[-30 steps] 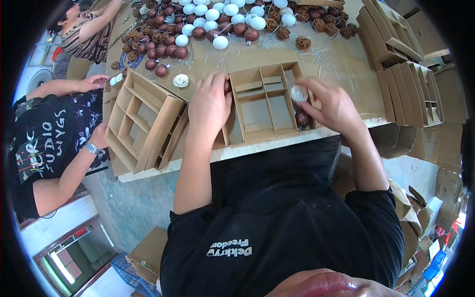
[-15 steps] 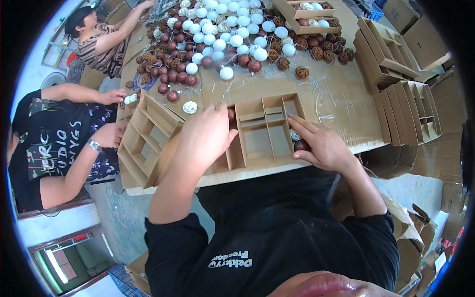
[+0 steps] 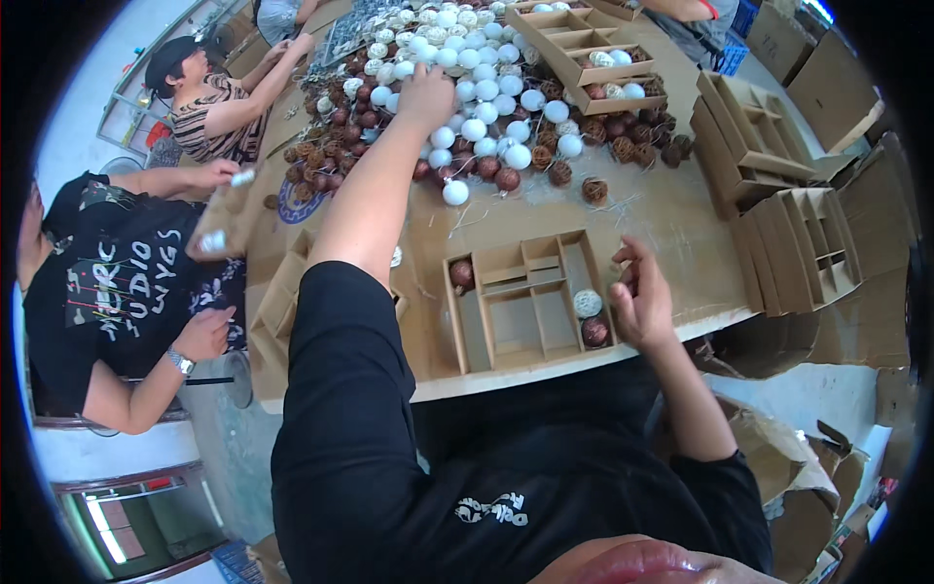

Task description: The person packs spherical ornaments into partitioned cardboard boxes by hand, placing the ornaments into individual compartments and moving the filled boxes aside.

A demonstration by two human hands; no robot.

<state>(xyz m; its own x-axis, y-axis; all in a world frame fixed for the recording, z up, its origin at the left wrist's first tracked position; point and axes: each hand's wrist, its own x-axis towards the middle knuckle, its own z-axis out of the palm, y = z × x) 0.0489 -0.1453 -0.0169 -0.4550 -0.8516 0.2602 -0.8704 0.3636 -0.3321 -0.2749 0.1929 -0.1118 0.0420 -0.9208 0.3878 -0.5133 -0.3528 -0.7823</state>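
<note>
Your left hand [image 3: 426,90] is stretched far out over the pile of white balls [image 3: 486,107] and dark red balls [image 3: 341,127] at the far side of the table [image 3: 671,214]. Fingers curled down onto the white ones; can't tell if they've closed on a ball, view too small there. Your right hand [image 3: 640,302] sits at the right edge of the divided cardboard tray [image 3: 525,302], fingers loosely open, holding nothing, just beside two filled cells: a glittery white ball [image 3: 587,303] and a dark red ball [image 3: 594,332] below it. Another dark red ball [image 3: 462,273] sits in the tray's top-left cell. Empty trays [image 3: 778,224] stacked to the right. A co-worker's hand [image 3: 202,336] is at the left table edge.
</note>
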